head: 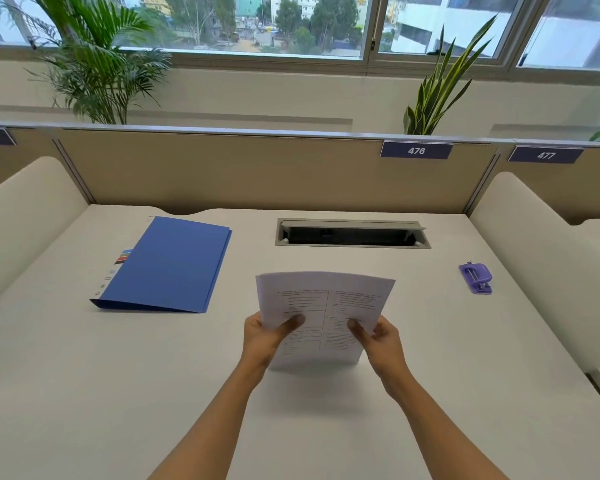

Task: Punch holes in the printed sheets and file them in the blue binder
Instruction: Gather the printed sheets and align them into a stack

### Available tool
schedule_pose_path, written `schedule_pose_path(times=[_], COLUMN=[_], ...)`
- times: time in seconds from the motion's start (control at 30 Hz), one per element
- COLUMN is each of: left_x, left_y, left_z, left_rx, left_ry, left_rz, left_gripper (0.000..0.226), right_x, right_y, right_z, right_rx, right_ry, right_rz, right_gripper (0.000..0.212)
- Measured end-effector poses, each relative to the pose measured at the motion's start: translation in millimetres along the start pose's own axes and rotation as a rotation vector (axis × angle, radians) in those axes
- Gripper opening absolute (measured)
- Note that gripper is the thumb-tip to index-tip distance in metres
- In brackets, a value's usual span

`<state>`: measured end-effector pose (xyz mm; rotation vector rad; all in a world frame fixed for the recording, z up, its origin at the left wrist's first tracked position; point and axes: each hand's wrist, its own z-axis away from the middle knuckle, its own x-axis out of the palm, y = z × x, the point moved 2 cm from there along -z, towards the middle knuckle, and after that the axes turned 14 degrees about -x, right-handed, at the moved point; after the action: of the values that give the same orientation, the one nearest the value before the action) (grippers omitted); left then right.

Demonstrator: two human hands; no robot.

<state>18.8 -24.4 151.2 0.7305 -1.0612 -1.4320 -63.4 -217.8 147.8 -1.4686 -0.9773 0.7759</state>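
Note:
Both hands hold the printed sheets (326, 306) upright over the middle of the desk, their lower edge down near the desktop. My left hand (265, 336) grips the left side with the thumb across the front. My right hand (381, 341) pinches the right side. The blue binder (174, 266) lies closed and flat at the left, apart from the sheets. A small purple hole punch (476, 277) sits at the right, well away from both hands.
A grey cable tray (352, 233) with its lid raised is sunk into the white desk (84, 375) behind the sheets. Beige partition panels with number tags 476 (416, 150) and 477 close the back. Cream dividers flank both sides.

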Motion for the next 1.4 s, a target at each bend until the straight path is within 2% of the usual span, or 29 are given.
schedule_pose_path(times=[1.4], left_x=[15], left_y=[-8], left_z=[4], left_rx=[-0.030], left_ry=[0.011], left_rz=[-0.008], left_gripper=[0.031], right_x=[5], right_y=[6], right_z=[5], right_rx=[0.071], right_ry=[0.032], right_rz=[0.066], right_gripper=[0.015])
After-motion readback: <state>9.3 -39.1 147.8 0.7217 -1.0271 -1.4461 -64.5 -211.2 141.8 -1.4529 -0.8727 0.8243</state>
